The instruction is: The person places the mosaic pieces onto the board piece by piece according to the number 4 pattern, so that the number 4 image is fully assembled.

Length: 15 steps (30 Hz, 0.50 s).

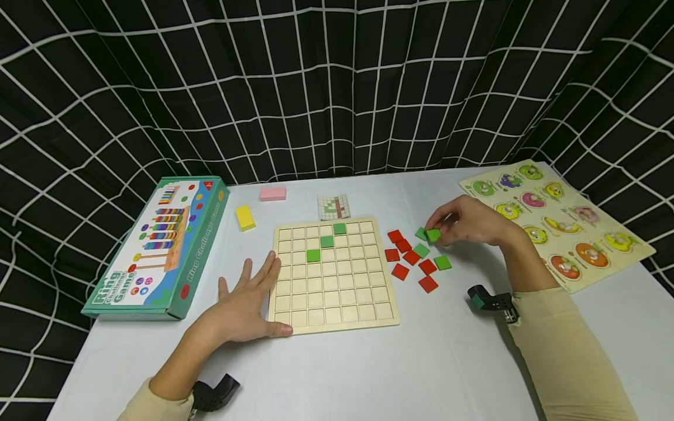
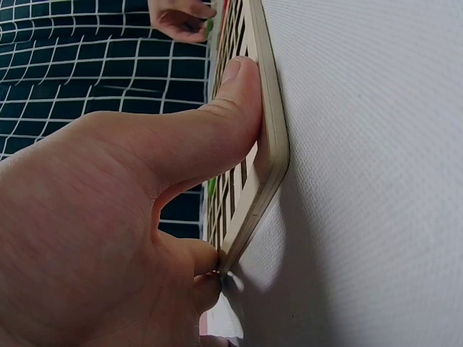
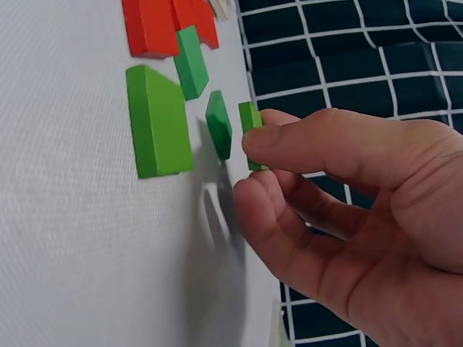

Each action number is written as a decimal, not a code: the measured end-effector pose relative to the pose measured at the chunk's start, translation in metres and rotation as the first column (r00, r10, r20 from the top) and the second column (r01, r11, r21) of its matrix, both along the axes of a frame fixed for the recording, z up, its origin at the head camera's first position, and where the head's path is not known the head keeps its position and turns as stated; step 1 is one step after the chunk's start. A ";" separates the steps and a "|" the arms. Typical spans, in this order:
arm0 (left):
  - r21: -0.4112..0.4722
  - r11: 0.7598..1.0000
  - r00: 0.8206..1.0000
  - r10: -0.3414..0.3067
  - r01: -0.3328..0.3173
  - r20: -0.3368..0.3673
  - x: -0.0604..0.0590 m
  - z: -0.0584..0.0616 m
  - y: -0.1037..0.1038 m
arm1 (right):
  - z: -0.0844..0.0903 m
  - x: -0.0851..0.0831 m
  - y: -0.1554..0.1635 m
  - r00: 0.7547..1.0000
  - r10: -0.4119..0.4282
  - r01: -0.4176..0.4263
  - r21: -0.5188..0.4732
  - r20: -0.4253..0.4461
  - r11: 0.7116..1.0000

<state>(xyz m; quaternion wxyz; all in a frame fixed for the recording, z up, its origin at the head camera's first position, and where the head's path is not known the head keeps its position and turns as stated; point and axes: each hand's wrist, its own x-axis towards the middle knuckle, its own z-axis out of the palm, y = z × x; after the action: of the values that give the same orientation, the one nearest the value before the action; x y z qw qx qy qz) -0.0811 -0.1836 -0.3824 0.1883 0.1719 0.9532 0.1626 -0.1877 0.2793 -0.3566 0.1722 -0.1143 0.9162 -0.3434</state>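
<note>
- Table (image 1: pixel 368 374): white surface enclosed by a black grid-pattern curtain on three sides. The near half, in front of the board, offers the most open room for hand travel.
- Ring-game box (image 1: pixel 158 248): lies flat at the left table edge, well apart from the work area.
- Fruit puzzle (image 1: pixel 558 225): lies at the right edge, just behind the right forearm; it limits outward movement on that side.
- Grid board (image 1: pixel 333 275): centred on the table, three green tiles seated in a diagonal run in its upper rows. Remaining cells are vacant.
- Left hand (image 1: pixel 247 304): fingers straight and spread, palm flat on the table, thumb (image 2: pixel 239 101) pressed against the board's left edge; judged to brace the board against sliding.
- Right hand (image 1: pixel 463 222): thumb and forefinger pinch a green tile (image 1: pixel 433 235), lifted just off the table at the far side of the pile.
- Loose tiles (image 1: pixel 413 257): red and green pieces scattered between board and right hand, near the board's right edge.
- Pattern card (image 1: pixel 334 207), yellow block (image 1: pixel 244 217), pink block (image 1: pixel 272 193): lie behind the board, clear of both hands.
</note>
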 end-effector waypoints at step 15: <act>-0.007 1.000 1.000 0.007 -0.007 0.006 0.001 0.001 0.001 | 0.008 0.004 -0.018 1.000 -0.023 0.022 -0.039 -0.007 0.999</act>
<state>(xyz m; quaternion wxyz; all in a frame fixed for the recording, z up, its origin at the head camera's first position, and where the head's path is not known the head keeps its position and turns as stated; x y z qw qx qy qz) -0.0803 -0.1826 -0.3813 0.1910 0.1674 0.9538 0.1606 -0.1835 0.2615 -0.3487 0.1626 -0.1086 0.9113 -0.3624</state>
